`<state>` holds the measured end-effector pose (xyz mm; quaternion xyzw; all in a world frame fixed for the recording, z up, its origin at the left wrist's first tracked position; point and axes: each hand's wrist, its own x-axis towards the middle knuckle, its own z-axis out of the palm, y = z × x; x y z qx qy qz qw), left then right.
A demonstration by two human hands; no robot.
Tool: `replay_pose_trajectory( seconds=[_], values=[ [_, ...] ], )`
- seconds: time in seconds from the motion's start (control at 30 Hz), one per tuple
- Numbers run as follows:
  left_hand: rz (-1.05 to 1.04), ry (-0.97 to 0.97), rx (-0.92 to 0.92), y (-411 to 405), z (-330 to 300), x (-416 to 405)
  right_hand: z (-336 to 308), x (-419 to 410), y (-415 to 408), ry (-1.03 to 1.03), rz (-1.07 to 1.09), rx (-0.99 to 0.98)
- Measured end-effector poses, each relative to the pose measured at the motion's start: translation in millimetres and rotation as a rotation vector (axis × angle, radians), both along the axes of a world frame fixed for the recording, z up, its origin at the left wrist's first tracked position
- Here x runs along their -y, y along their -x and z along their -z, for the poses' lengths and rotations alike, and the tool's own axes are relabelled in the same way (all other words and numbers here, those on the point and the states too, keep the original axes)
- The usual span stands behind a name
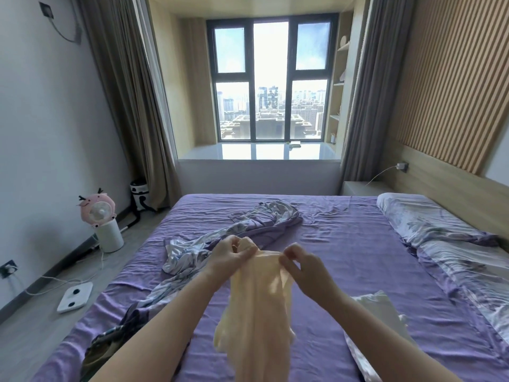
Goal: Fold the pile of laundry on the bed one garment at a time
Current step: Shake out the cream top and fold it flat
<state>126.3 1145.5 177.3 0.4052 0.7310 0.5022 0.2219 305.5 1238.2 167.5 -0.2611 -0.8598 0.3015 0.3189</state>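
Note:
A thin pale yellow garment (257,312) hangs in the air above the purple bed (344,257). My left hand (228,257) pinches its bunched top edge on the left, and my right hand (301,267) pinches the same edge on the right. The cloth droops down between my forearms. A white garment (377,307) lies on the sheet to the right of my right arm. Dark patterned clothes (110,343) lie at the bed's near left edge, partly behind my left forearm.
A crumpled purple and floral quilt (248,227) stretches across the bed's left half. Floral pillows (440,238) line the right side by the headboard. On the floor to the left stand a pink fan (100,213), a white scale (75,296) and cables.

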Motion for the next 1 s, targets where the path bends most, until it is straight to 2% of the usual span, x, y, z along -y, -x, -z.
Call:
replay_pose_trajectory(
  seconds=[0.17, 0.23, 0.27, 0.3, 0.37, 0.4, 0.47, 0.5, 0.57, 0.63, 0.7, 0.77, 0.8, 0.9, 1.0],
  values=[
    [-0.188, 0.158, -0.398, 22.5, -5.1, 11.2, -17.7, -12.9, 0.8, 0.039, 0.068, -0.054],
    [-0.16, 0.054, -0.56, 20.6, -7.6, 11.7, -25.9, -15.2, 3.5, 0.059, 0.057, -0.079],
    [-0.07, -0.01, -0.58, 15.9, -8.9, 10.1, -30.1, -14.8, 6.4, 0.085, 0.036, -0.087],
    [0.049, -0.023, -0.545, 8.0, -9.4, 6.6, -33.7, -13.5, 9.9, 0.107, 0.011, -0.091],
    [0.215, 0.085, -0.428, -11.5, -6.8, -2.8, -40.2, -10.9, 16.5, 0.141, -0.024, -0.091],
    [0.223, 0.103, -0.394, -18.4, -4.1, -7.7, -42.5, -9.5, 18.1, 0.162, -0.041, -0.096],
    [0.173, 0.011, -0.329, -25.9, -4.6, -14.5, -42.3, -8.8, 16.2, 0.216, -0.085, -0.119],
    [0.158, -0.054, -0.235, -26.8, -5.3, -16.9, -39.9, -9.4, 12.7, 0.231, -0.101, -0.126],
    [0.162, -0.164, 0.079, -27.6, -10.0, -19.2, -29.8, -10.7, 2.4, 0.219, -0.117, -0.086],
    [0.187, -0.229, 0.4, -28.6, -15.4, -22.4, -13.0, -13.0, -7.3, 0.138, -0.091, 0.088],
    [0.175, -0.266, 0.584, -29.4, -21.2, -26.1, 3.6, -15.2, -15.5, 0.027, -0.003, 0.288],
    [0.093, -0.293, 0.605, -23.8, -24.7, -29.3, 13.7, -16.9, -23.2, -0.023, 0.036, 0.352],
    [0.031, -0.294, 0.554, -18.9, -24.2, -29.0, 15.3, -18.0, -26.1, -0.038, 0.036, 0.339],
    [-0.173, -0.209, 0.279, -0.4, -12.2, -22.1, 7.1, -20.7, -29.2, -0.061, 0.068, 0.219],
    [-0.231, -0.042, 0.088, 2.7, 3.5, -13.3, -10.5, -23.3, -18.2, -0.038, 0.099, 0.095]
  ],
)
